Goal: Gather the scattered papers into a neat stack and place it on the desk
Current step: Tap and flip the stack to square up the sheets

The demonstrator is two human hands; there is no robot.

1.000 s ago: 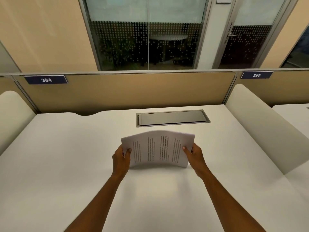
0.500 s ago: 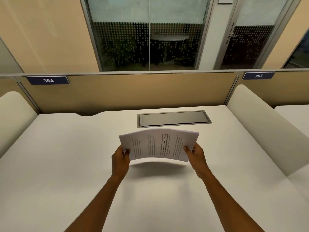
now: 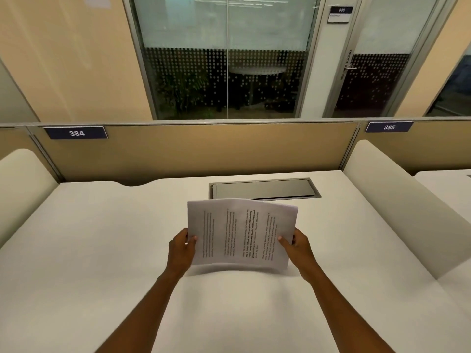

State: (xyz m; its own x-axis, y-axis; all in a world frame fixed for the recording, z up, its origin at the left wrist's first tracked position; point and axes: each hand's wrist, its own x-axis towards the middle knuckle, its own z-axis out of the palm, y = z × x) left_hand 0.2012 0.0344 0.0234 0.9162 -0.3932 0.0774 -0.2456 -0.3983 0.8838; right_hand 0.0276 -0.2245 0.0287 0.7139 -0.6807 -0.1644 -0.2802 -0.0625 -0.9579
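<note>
A stack of white printed papers (image 3: 242,233) is held upright over the middle of the white desk (image 3: 102,250), its text running sideways and its top edge slightly bowed. My left hand (image 3: 181,250) grips the stack's left edge with the thumb on the front. My right hand (image 3: 297,248) grips the right edge the same way. The stack's bottom edge is close to the desk surface; I cannot tell whether it touches. No loose sheets lie elsewhere on the desk.
A grey cable hatch (image 3: 263,189) is set into the desk just behind the papers. A tan partition (image 3: 198,149) with plates 384 and 385 closes the back. Rounded cream dividers stand at the left (image 3: 23,189) and right (image 3: 397,207).
The stack was lifted off the desk and tipped more upright, then came down toward the surface. Both hands kept their grip on its side edges.
</note>
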